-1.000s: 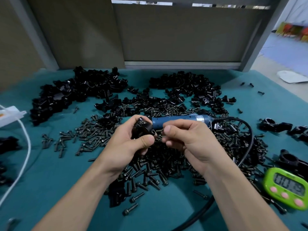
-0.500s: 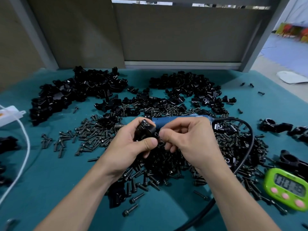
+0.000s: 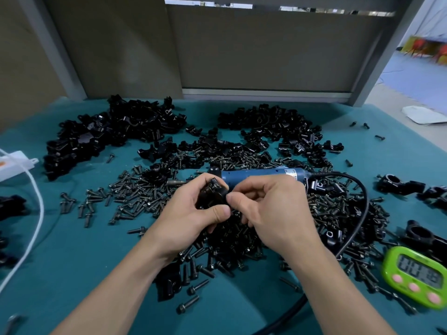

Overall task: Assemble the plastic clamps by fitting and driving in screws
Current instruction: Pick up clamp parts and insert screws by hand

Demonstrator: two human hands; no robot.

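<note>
My left hand (image 3: 191, 213) grips a black plastic clamp (image 3: 212, 194) above the screw pile, thumb across its near side. My right hand (image 3: 271, 209) is curled against the clamp's right side, thumb and forefinger pinching at it; what they pinch is hidden, likely a screw. A blue electric screwdriver (image 3: 261, 175) lies on the table just behind both hands, its bit pointing left. Loose black screws (image 3: 135, 192) cover the teal table (image 3: 72, 257) around and under my hands. Heaps of black clamp parts (image 3: 106, 134) lie at the back.
A green digital timer (image 3: 418, 276) sits at the right front. Assembled clamps (image 3: 399, 184) lie along the right edge. The screwdriver's black cable (image 3: 360, 209) loops right and toward me. A white power strip and cord (image 3: 17, 163) lie at the left.
My right hand has closed in on the clamp, its fingertips now against the clamp's right side. My left hand has turned the clamp slightly and keeps hold of it.
</note>
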